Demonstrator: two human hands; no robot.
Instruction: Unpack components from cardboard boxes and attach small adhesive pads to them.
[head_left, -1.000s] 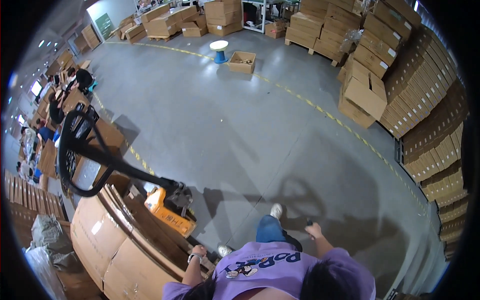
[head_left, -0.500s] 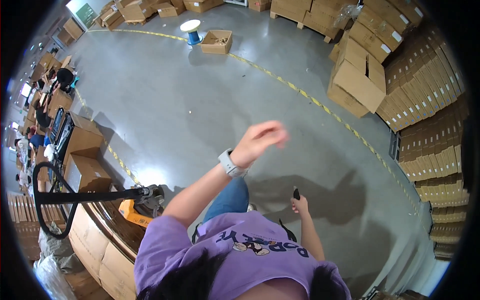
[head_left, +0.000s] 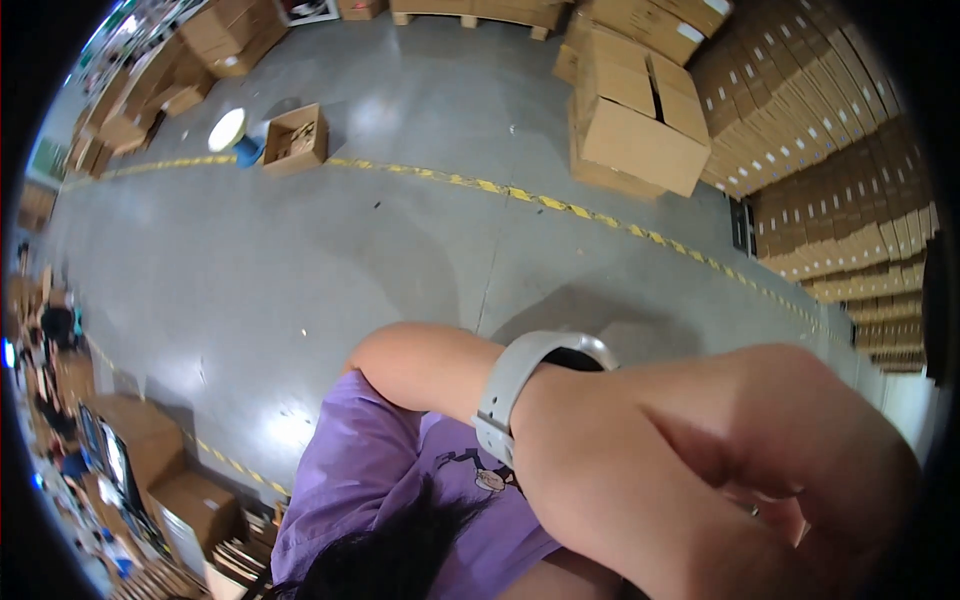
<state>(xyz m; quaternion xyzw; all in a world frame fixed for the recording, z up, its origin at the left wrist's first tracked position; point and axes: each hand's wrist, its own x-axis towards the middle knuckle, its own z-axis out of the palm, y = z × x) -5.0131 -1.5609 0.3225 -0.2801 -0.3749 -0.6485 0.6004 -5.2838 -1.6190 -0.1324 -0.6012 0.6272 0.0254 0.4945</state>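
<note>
Your L hand (head_left: 690,490) is held up in front of your chest, v. close to the lens, fingers curled inward; can't tell if anything is grasped, as the fingertips are hidden. Nearest item is the grey watch (head_left: 508,390), strapped round that wrist, prob. worn snug so it won't slide. Your R hand is out of view; its state can't be told. Your L forearm crosses the purple T-shirt (head_left: 340,470), hiding part of its print. Beyond, on the floor (head_left: 400,265), a yellow-black line (head_left: 480,184) prob. marks the aisle edge; the open box w/ loose pieces (head_left: 300,163) and blue-and-white spool (head_left: 228,130) stand side by side at it. Lg. carton (head_left: 640,145) is across the line, near the stacked cartons (head_left: 830,225), prob. kept there to leave the walkway free. Far boxes rest on a pallet (head_left: 468,20), presumably for lifting.
</note>
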